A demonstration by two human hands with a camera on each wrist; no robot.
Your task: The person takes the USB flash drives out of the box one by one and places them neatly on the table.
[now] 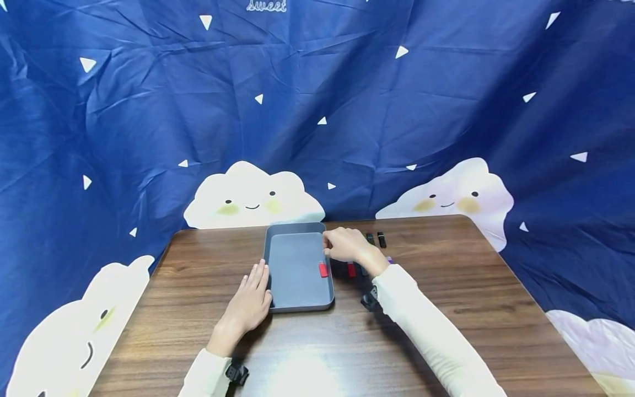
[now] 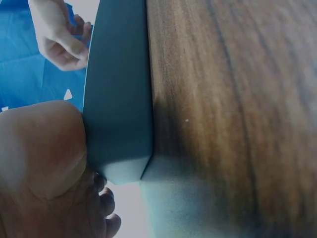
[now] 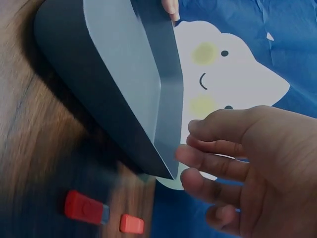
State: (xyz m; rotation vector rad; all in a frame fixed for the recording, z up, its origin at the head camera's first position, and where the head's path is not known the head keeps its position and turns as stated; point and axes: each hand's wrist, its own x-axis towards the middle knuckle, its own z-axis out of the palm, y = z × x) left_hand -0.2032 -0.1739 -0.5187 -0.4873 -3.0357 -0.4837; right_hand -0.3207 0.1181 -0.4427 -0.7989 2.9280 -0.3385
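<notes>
A shallow grey tray (image 1: 297, 306) stands on the wooden table, with a red USB stick (image 1: 323, 269) inside by its right wall. My left hand (image 1: 250, 303) lies along the tray's left rim with its fingers straight. Over the far part of the right rim hovers my right hand (image 1: 345, 244). In the right wrist view its fingers (image 3: 213, 163) are loosely bent, with nothing visible between them and the thumb. On the table right of the tray lies another red USB stick (image 1: 351, 269); its metal plug shows in the right wrist view.
Two black USB sticks (image 1: 381, 239) lie beyond my right hand. A small purple piece (image 1: 389, 259) shows beside the right wrist, mostly hidden. Behind the table (image 1: 446, 275) hangs a blue curtain (image 1: 297, 66) with white clouds. Each wrist wears a small black camera (image 1: 237, 374).
</notes>
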